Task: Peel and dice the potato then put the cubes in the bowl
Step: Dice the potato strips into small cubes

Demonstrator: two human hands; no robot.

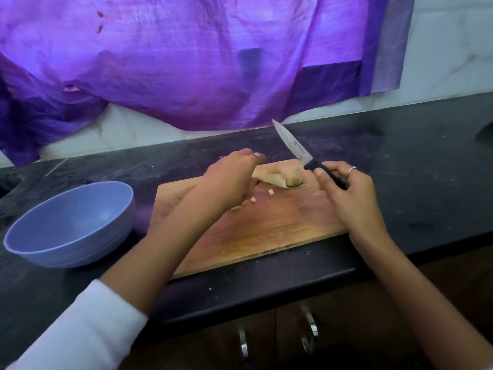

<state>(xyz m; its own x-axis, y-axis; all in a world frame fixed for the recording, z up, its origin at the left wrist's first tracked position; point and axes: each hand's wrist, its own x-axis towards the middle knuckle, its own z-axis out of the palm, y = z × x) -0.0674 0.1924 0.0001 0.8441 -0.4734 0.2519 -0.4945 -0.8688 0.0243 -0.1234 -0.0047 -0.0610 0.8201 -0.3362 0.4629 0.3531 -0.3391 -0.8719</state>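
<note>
Dicing seems to be the step in hand, and it is only partly done. On the brown wooden cutting board lies the pale, mostly peeled potato, with one brownish end at its right side. A few small white potato cubes lie loose on the board, just in front of the potato.

The right hand grips the black handle of the small steel-bladed knife; its fingers are curled around the handle, and the blade points up and away, lifted off the board. The left hand is above the left end of the potato with the fingers bent downward. I cannot tell if these fingers grasp the potato or some cubes, because the back of the hand hides them.

The round light-blue plastic bowl stands on the dark stone desk, just beside the left edge of the board, and no cubes are seen inside.

To do this step well, I think the potato should rest on a flat cut side, so it does not roll. The left fingertips should stay curled back from the blade, and the cuts should be evenly spaced, so the cubes come out equal.
</note>
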